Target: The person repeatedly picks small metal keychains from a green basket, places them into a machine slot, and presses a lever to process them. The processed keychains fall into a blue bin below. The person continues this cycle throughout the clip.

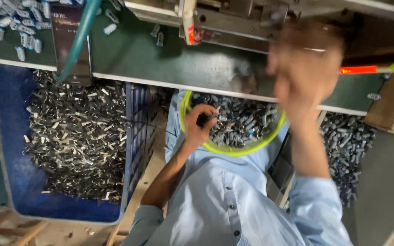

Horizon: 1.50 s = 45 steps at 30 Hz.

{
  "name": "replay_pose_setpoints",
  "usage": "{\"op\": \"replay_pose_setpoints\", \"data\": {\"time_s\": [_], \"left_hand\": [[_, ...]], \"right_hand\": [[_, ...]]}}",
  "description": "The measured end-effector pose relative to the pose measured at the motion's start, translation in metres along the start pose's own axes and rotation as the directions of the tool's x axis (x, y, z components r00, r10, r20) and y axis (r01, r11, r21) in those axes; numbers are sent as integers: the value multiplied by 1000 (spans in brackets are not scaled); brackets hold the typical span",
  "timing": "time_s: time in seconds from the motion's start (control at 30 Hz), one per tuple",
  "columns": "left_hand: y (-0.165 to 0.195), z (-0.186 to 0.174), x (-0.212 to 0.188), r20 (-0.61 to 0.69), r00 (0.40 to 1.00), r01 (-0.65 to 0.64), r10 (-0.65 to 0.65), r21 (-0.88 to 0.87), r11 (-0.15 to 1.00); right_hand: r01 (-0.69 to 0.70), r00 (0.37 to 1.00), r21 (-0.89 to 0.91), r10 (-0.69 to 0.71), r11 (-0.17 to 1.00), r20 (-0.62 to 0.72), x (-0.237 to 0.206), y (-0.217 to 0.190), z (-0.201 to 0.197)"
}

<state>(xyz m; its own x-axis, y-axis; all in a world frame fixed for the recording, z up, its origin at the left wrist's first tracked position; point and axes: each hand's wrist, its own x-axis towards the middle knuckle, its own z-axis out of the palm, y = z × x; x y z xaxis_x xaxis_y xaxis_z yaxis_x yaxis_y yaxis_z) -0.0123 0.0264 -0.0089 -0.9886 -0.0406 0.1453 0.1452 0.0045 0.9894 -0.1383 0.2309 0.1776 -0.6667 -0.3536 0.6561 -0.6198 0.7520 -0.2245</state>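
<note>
From the head view I see my left hand point(200, 124) down at the near rim of a yellow-green basket point(184, 109) that sits in my lap against the light blue shirt point(215, 200). Its grip is closed around a few small grey parts point(215, 117), pinched between thumb and fingers just above the heap of the same small grey pieces point(247, 123) that fills the basket. My right hand point(304, 75) is raised well above the basket, in front of the edge of the green bench point(137, 54); it is so blurred that I cannot tell whether its grip is open or closed, or whether it holds anything. Behind it on the bench stands a metal machine point(233, 18) with an orange-lit strip point(358, 69) to its right. To my left, a blue crate point(5, 136) sits below the bench edge, full of shiny metal clips point(76, 136). A teal hose point(80, 36) runs down across the bench toward that crate, and more small grey pieces lie scattered at the bench's far left corner point(14, 27). To my right, another heap of dark grey parts point(347, 146) lies under the bench edge.
</note>
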Motion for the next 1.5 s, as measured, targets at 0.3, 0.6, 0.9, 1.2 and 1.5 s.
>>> {"op": "replay_pose_setpoints", "data": {"time_s": [0.3,0.6,0.9,1.2,1.5], "left_hand": [[-5,-4,-6,-41,999,-16,13,-74,997],[7,-7,-1,33,994,-102,101,25,994],[19,-1,9,50,957,-288,284,172,942],[21,4,12,68,953,-304,296,229,925],[18,-7,5,48,988,-149,147,41,988]], "right_hand": [[-621,778,371,486,690,398,-150,-85,74],[-458,886,360,382,813,263,-152,-75,72],[-830,529,482,675,282,515,-151,-80,71],[-683,730,387,569,619,379,-158,-60,75],[-361,711,933,647,-3,277,-77,6,25]]}}
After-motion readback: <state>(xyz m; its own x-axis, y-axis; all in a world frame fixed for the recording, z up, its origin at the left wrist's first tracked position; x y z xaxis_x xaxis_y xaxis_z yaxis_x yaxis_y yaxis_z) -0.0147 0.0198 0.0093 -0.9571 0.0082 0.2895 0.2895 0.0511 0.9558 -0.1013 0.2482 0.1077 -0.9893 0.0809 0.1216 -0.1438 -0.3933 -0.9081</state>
